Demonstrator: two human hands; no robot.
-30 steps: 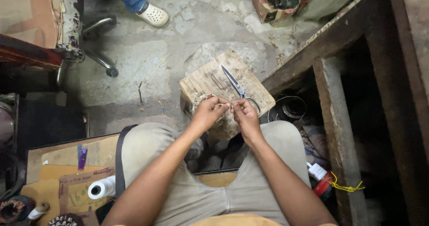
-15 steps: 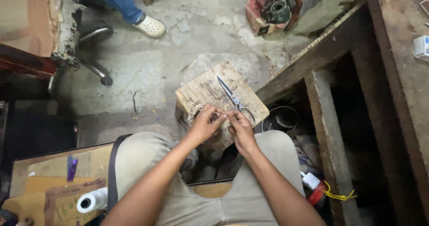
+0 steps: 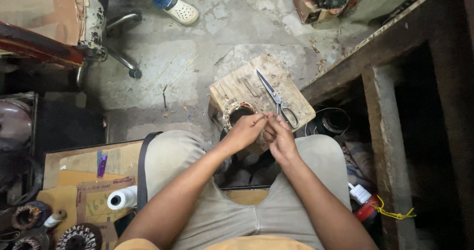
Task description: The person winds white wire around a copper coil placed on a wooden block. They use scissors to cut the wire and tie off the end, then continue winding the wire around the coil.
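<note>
Left hand (image 3: 245,131) and right hand (image 3: 277,135) pinched together over wound stator (image 3: 234,112), what they grip too small to tell, scissors (image 3: 275,98) just beyond on wooden block (image 3: 237,84)

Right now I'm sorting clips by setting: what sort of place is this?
Probably a small motor-rewinding repair workshop: a wound stator and scissors sit on a worn wooden block, with more wound coils lower left.

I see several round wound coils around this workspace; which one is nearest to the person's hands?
The wound ring on the wooden block, right beside the left hand; the others lie far off at bottom left.
</note>
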